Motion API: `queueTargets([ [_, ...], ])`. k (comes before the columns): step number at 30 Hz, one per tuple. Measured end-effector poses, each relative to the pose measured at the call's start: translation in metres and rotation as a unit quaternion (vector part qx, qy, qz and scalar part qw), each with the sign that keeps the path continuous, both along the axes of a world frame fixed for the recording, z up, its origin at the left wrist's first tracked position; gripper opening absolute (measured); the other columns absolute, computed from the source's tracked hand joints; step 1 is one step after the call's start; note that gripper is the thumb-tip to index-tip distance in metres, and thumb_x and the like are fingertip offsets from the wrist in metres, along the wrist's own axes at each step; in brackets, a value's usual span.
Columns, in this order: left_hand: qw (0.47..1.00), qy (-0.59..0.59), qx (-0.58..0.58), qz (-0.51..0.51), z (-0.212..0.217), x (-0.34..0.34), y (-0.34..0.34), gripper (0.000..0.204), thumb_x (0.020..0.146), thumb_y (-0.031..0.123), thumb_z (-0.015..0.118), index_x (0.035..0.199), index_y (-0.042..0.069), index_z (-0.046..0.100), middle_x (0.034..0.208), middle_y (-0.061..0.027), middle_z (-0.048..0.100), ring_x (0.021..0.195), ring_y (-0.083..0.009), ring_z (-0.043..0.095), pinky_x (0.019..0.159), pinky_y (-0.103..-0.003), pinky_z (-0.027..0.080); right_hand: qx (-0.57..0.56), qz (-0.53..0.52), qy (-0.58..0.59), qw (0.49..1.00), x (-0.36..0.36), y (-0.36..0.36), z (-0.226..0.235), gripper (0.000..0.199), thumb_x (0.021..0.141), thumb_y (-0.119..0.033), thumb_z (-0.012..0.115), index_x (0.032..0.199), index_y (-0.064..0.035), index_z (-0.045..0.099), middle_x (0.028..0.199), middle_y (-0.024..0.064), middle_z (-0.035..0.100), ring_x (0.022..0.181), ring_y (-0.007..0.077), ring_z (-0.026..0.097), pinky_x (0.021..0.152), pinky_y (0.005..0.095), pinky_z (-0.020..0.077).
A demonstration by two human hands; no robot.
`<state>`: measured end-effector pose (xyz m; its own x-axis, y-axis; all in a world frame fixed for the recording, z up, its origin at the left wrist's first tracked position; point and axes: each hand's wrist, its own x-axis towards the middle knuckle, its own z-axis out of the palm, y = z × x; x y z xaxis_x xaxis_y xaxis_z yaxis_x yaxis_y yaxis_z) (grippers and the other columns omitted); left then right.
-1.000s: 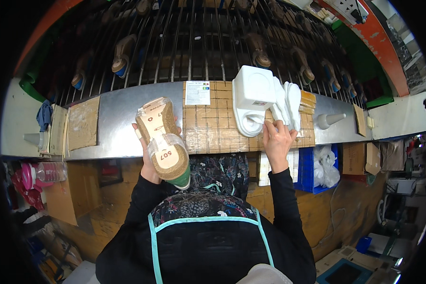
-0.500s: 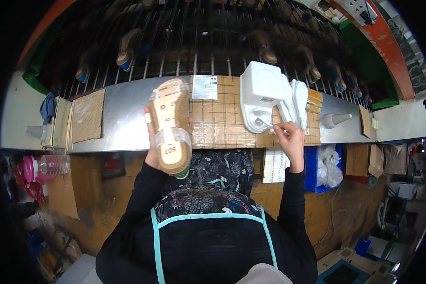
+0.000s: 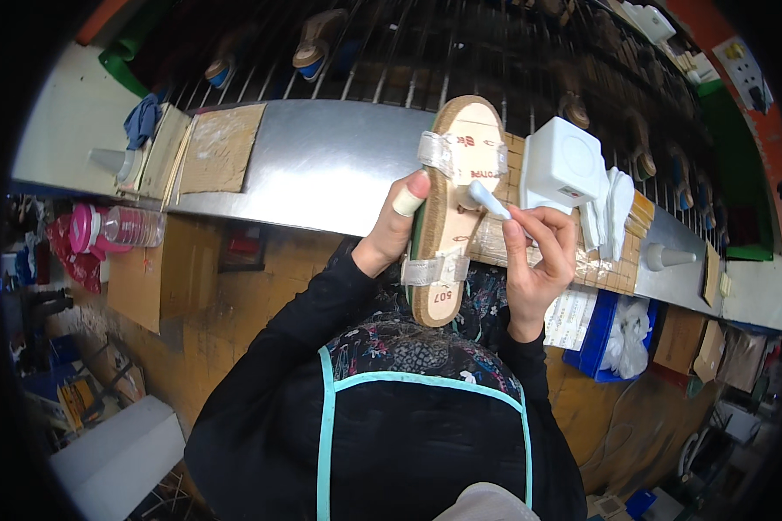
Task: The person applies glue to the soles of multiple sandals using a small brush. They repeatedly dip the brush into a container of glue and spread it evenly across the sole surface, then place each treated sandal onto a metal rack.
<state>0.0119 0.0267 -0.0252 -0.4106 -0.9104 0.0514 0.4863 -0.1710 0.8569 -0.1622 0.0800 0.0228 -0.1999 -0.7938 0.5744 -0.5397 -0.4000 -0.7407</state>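
The right hand (image 3: 539, 260) pinches a small pale stick-like tool (image 3: 493, 201) that points to ten o'clock, its tip over the mid-sole; whether they touch, I cannot tell. From that hand the shoe (image 3: 452, 239) lies at nine to ten o'clock, long axis running roughly one to seven, gripped at its nine-o'clock edge by the left hand (image 3: 395, 221).

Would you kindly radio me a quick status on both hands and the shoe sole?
Left hand gripping the sole; right hand pinching a pale tool over it, contact unclear; white container stands beyond the right hand; nothing seen blocking.
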Motion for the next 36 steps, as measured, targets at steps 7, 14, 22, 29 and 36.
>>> queueTargets([
  [7,0.973,-0.146,-0.122,0.128,-0.001,0.016,0.009,0.074,0.094,0.062,0.049,0.117,-0.007,0.059,0.098,-0.0152,0.07,0.089,-0.0186,0.067,0.077,-0.03,0.052,0.015,0.012,-0.002,1.0,0.018,-0.007,0.001,0.017,0.081,-0.009,0.078,0.098,-0.0067,0.077,0.09,0.0023,0.062,0.067,0.0101,0.051,0.071,0.0253,0.0375],
  [14,0.948,-0.206,-0.174,0.168,0.002,0.024,0.008,0.075,0.092,0.064,0.05,0.105,-0.009,0.061,0.08,-0.0172,0.069,0.076,-0.0198,0.068,0.066,-0.032,0.051,-0.006,0.007,0.043,0.999,0.023,-0.018,0.002,0.017,0.083,-0.004,0.076,0.099,-0.0046,0.076,0.093,0.0039,0.06,0.075,0.0101,0.053,0.066,0.0232,0.0407],
  [22,0.951,-0.197,-0.18,0.154,0.004,0.023,0.009,0.074,0.092,0.064,0.05,0.102,-0.008,0.062,0.078,-0.0171,0.069,0.074,-0.0202,0.069,0.065,-0.031,0.051,-0.059,-0.029,0.076,0.995,0.021,-0.033,0.01,0.019,0.079,-0.01,0.08,0.097,-0.009,0.077,0.092,0.0018,0.062,0.071,0.0102,0.056,0.075,0.027,0.0359],
  [29,0.976,-0.153,-0.128,0.089,0.011,0.026,0.005,0.068,0.095,0.059,0.048,0.107,-0.007,0.061,0.094,-0.0152,0.068,0.088,-0.0173,0.065,0.076,-0.03,0.05,-0.026,0.078,0.003,0.997,0.007,-0.036,0.008,0.018,0.079,-0.007,0.079,0.096,-0.0087,0.077,0.092,0.0023,0.062,0.073,0.0116,0.053,0.072,0.0255,0.0406],
  [36,0.992,-0.114,-0.061,0.013,0.018,0.023,-0.002,0.072,0.097,0.06,0.043,0.123,-0.006,0.058,0.107,-0.0148,0.066,0.096,-0.0179,0.065,0.083,-0.029,0.052,-0.054,0.071,0.073,0.993,-0.007,-0.034,0.003,0.019,0.077,-0.008,0.08,0.096,-0.0104,0.078,0.092,0.0018,0.063,0.075,0.0146,0.051,0.071,0.0281,0.0397],
])
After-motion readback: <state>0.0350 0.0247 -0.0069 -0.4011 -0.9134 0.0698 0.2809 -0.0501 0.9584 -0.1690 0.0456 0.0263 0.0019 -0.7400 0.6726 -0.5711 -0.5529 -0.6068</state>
